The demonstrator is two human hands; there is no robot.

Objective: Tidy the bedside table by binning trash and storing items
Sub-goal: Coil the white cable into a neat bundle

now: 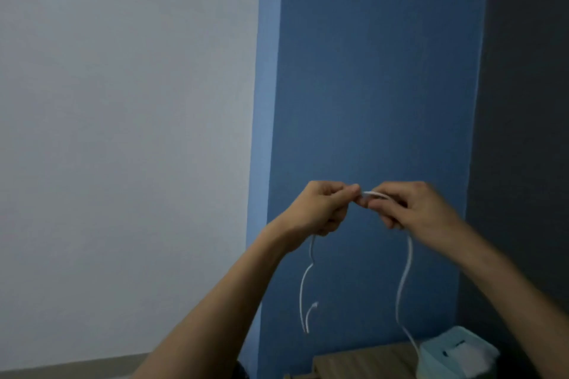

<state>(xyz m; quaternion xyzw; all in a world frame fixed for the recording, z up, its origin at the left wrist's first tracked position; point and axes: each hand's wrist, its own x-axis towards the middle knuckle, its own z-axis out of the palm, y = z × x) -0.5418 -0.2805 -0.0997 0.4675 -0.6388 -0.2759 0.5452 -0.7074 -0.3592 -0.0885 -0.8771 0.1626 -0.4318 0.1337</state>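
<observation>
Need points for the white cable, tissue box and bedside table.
white cable (pixel 410 255): head view, right hanging strand.
tissue box (pixel 437 358): head view, teal side.
bedside table (pixel 363 361): head view, bare wooden top.

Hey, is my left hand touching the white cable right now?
Touching. The head view shows the left hand gripping the white cable, which hangs out below its curled fingers.

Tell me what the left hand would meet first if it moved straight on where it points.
Probably the right hand: the left hand points sideways toward it, both pinching the white cable, the two almost touching. Depth is unclear, so it might slip just past.
</observation>
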